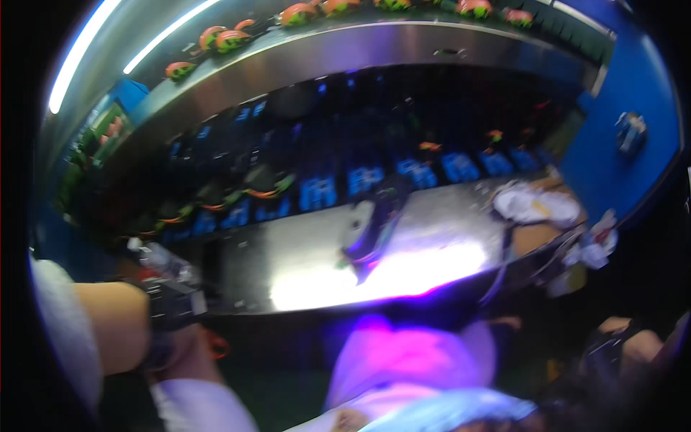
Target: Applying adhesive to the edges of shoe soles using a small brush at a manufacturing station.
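The picture is smeared by motion. A dark shoe-like piece (371,223) with a thin green edge lies on the metal worktop (248,263) in front of me, and neither hand touches it. On the left side, a forearm with a black device strapped to the wrist (173,306) reaches in beside the worktop's near left corner. My left hand (187,345) appears just below that device, its fingers hidden or blurred. Near the lower right edge my right hand (619,327) shows in part beside another black wrist device (604,356). Its fingers are too unclear to read.
Behind the worktop runs a dark recess with a row of blue pieces (367,178) and several dark shoe-like items (266,183). Above it a metal ledge (403,43) carries orange-and-green pieces (299,14). A white shoe-like item (536,204) lies right; a clear bottle (165,261) stands left.
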The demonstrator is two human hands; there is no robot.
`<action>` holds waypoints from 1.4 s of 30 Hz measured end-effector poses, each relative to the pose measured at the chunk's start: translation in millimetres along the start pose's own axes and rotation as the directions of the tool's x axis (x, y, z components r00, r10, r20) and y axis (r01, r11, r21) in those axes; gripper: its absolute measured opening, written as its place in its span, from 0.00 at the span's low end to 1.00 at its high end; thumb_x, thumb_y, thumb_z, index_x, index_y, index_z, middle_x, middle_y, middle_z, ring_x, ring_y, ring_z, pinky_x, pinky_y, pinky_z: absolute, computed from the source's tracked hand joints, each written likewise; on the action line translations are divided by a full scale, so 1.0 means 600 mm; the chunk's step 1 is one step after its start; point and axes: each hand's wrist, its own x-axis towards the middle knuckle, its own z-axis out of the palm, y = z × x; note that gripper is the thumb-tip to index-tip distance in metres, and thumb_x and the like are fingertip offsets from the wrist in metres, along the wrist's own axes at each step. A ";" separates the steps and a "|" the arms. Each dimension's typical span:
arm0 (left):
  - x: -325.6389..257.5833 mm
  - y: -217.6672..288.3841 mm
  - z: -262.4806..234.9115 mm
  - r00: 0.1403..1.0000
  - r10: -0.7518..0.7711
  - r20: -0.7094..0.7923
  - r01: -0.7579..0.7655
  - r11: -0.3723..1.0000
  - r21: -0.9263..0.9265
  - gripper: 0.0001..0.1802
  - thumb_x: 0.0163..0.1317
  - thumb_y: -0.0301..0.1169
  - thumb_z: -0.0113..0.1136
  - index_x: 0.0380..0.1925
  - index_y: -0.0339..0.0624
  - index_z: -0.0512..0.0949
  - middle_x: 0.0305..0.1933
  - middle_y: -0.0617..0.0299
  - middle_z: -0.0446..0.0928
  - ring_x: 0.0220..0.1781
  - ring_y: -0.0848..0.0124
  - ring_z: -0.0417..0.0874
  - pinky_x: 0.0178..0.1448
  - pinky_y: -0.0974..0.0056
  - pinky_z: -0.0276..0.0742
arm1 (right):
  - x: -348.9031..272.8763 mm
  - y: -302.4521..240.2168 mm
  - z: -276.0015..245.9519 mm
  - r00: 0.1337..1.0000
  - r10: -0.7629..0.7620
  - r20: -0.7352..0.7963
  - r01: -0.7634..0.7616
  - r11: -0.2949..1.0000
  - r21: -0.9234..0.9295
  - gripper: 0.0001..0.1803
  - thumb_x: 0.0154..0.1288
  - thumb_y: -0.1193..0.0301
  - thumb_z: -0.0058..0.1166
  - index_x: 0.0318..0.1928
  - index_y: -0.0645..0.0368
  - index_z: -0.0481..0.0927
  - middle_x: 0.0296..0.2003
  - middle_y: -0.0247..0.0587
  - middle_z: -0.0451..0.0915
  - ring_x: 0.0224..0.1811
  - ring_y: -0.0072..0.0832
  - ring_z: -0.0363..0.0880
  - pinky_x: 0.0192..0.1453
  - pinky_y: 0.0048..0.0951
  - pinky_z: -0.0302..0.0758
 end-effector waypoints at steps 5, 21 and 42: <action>-0.015 0.002 -0.021 1.000 -0.011 -0.029 0.011 1.000 0.005 0.15 0.62 0.36 0.57 0.37 0.33 0.78 0.33 0.58 0.78 0.33 0.71 0.77 0.39 0.70 0.73 | -0.002 -0.003 0.010 0.999 0.036 -0.026 -0.037 0.999 -0.034 0.16 0.57 0.80 0.61 0.48 0.68 0.77 0.34 0.43 0.80 0.30 0.25 0.80 0.35 0.26 0.78; -0.015 -0.026 -0.023 0.999 -0.025 0.036 0.023 0.999 0.049 0.18 0.63 0.41 0.55 0.39 0.34 0.77 0.34 0.58 0.78 0.35 0.70 0.77 0.41 0.68 0.73 | 0.004 0.031 0.032 0.979 0.188 -0.073 -0.183 0.981 0.068 0.16 0.58 0.80 0.60 0.47 0.67 0.77 0.34 0.43 0.81 0.31 0.27 0.80 0.36 0.28 0.79; -0.020 -0.019 0.047 0.992 -0.059 -0.113 0.066 0.996 0.067 0.23 0.65 0.47 0.53 0.41 0.36 0.77 0.36 0.57 0.78 0.38 0.69 0.76 0.44 0.67 0.73 | 0.016 0.019 0.118 0.966 0.252 -0.061 -0.228 0.937 0.266 0.15 0.58 0.80 0.60 0.47 0.66 0.77 0.34 0.43 0.81 0.31 0.29 0.81 0.37 0.30 0.79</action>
